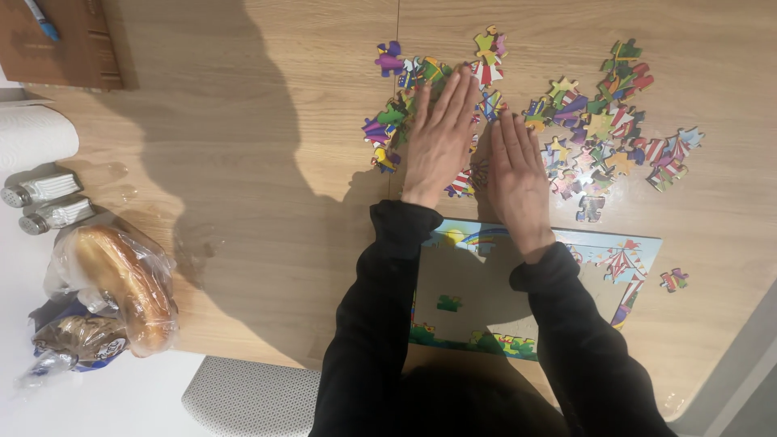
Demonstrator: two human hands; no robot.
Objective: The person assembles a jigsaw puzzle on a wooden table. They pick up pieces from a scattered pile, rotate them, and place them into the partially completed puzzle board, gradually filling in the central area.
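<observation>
My left hand [439, 137] lies flat, fingers together, on a heap of colourful jigsaw pieces [599, 129] spread over a wooden table [267, 162]. My right hand [516, 174] rests flat beside it, palm down, on more pieces at the heap's near edge. Neither hand grips a piece. Just in front of me lies a partly filled puzzle frame [623, 275] with a coloured border, half covered by my black sleeves. One green piece [449, 303] sits inside the frame. A single loose piece [673, 280] lies to its right.
At the left edge are bagged bread loaves [117, 283], two glass shakers [44, 201] and a paper towel roll [32, 136]. A brown board with a blue pen [57, 40] lies at the far left corner. A grey chair seat [251, 396] shows below the table.
</observation>
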